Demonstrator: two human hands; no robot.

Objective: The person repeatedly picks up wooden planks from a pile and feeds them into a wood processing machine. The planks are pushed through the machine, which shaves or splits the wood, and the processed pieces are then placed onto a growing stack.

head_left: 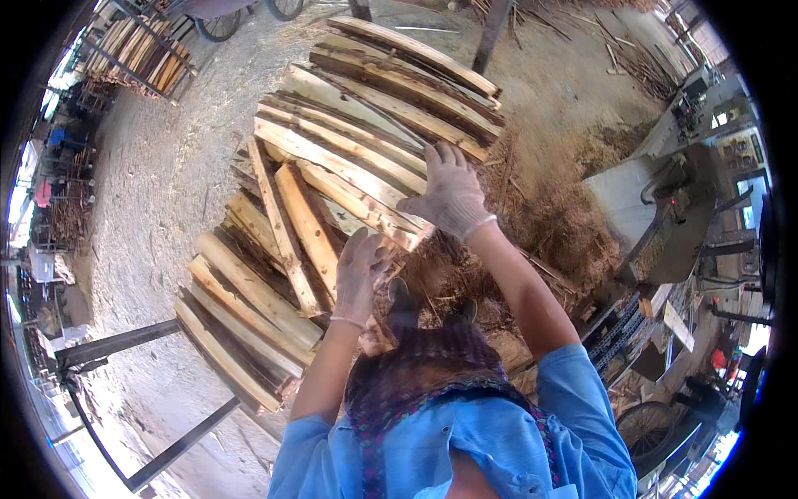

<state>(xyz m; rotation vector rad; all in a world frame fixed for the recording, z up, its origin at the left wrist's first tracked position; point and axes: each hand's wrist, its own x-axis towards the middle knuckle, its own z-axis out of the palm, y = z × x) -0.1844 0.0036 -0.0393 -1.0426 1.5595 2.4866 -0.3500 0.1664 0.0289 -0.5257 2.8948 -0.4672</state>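
Both hands wear pale work gloves. My right hand rests with spread fingers on the near right ends of a stack of rough split boards. Its thumb points left across the top board. My left hand is lower and to the left, by the near ends of two slanting boards; its fingers are slightly bent and apart, and I see nothing held in them. Whether its fingertips touch the wood I cannot tell. Another group of boards and rounded slabs lies left of it.
Metal rack bars stick out at lower left. Sawdust and bark scraps cover the ground to the right, beside a machine with a metal plate. A bundle of wood stands at far left, near a wheel.
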